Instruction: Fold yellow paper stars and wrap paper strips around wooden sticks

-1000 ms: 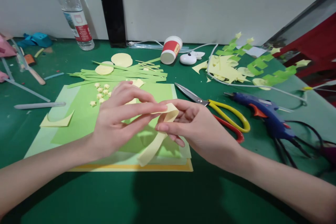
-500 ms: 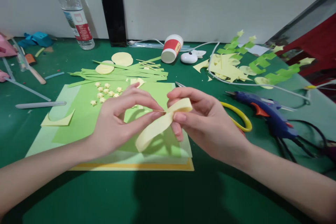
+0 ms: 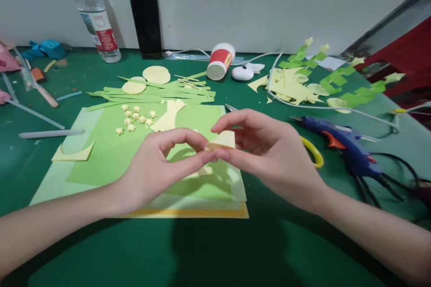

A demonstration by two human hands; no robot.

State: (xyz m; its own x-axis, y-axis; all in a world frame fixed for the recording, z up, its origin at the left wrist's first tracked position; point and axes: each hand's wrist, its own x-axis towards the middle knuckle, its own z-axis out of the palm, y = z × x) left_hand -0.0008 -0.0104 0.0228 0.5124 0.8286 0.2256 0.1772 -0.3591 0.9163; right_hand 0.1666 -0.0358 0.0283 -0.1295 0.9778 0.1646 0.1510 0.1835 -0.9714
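Note:
Both hands meet over the green paper sheets (image 3: 111,166), pinching one pale yellow paper strip (image 3: 222,140). My left hand (image 3: 158,166) grips it between thumb and forefinger at its left end. With thumb and fingers, my right hand (image 3: 269,157) holds the strip just right of there, and a short end sticks up above the thumb. Part of the strip hangs behind the left fingers, so its full shape is hidden. Several small folded paper stars (image 3: 131,128) lie on the green sheet left of the hands. Beyond the left hand rest more yellow strips (image 3: 168,115).
Green paper strips (image 3: 158,94) and yellow paper circles (image 3: 156,74) lie behind the sheets. A blue glue gun (image 3: 346,143) and yellow-handled scissors (image 3: 314,152) are at right. A bottle (image 3: 101,31), a phone (image 3: 145,22) and a paper cup (image 3: 220,61) line the back.
The long strip that looped across between my hands now shows only a short end above the right thumb. My fingertips have come closer together, and the left hand sits slightly lower.

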